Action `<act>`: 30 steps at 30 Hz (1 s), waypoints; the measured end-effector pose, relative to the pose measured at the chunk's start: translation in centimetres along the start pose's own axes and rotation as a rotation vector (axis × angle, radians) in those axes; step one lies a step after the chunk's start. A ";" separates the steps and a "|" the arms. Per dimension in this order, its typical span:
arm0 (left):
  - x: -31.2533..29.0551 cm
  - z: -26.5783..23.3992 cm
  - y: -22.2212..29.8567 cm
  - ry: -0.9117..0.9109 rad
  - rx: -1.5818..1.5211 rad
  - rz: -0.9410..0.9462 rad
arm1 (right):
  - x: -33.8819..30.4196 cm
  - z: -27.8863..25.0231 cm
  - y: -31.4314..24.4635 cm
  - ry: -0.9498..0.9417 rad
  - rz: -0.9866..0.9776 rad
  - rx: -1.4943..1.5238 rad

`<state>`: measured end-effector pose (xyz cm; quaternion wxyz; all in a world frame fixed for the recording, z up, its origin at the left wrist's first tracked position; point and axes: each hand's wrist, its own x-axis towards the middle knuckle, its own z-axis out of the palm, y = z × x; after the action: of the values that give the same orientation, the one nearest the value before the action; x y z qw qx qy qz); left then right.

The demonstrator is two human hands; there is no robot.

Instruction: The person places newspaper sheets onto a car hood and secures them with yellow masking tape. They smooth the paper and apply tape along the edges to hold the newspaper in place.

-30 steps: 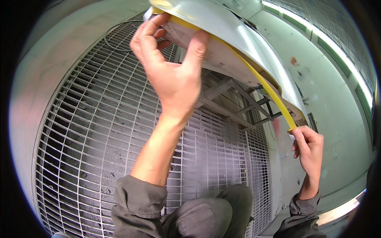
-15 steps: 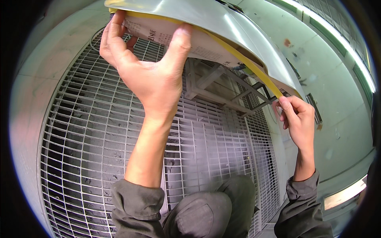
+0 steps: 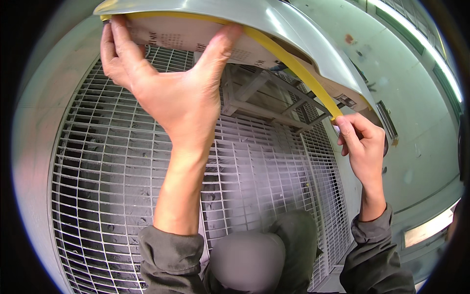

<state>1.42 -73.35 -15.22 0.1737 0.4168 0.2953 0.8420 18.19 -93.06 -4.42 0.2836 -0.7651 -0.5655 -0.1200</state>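
Observation:
A curved, shiny silver-grey panel spans the top of the head view. Yellow masking tape runs along its lower edge, then leaves it and stretches as a free strip down to the right. My left hand is spread wide under the panel: its thumb presses the tape near the middle, and its fingertips touch the edge at the far left. Pinched between thumb and fingers of my right hand is the strip's lower end. Brown printed masking paper shows beneath the panel edge, partly hidden behind my left hand.
Below me is a metal grating floor with dark gaps. A grey metal frame stand stands under the panel. My knees are at the bottom. A pale greenish surface lies at the right, with a bright light strip beyond.
The panel sits slightly further left in view, and my left hand has shifted left and up with it. My right hand still holds the tape strip, a little further left.

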 end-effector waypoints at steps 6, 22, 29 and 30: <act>-0.6 0.6 0.3 -0.038 0.042 0.095 | 1.0 0.6 0.6 0.079 -0.031 0.018; -2.2 2.3 1.8 -0.021 0.158 0.153 | 2.1 1.8 0.3 0.243 -0.043 0.193; -0.2 1.5 2.0 0.085 0.287 0.627 | 2.0 2.0 0.1 0.335 -0.044 0.281; 1.1 1.3 2.0 0.070 0.281 0.814 | 2.0 2.1 0.1 0.341 -0.033 0.281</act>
<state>1.72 -73.87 -12.65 -0.2410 0.4900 0.2245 0.8071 18.62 -90.33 -5.12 0.4768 -0.6775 -0.5329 -0.1723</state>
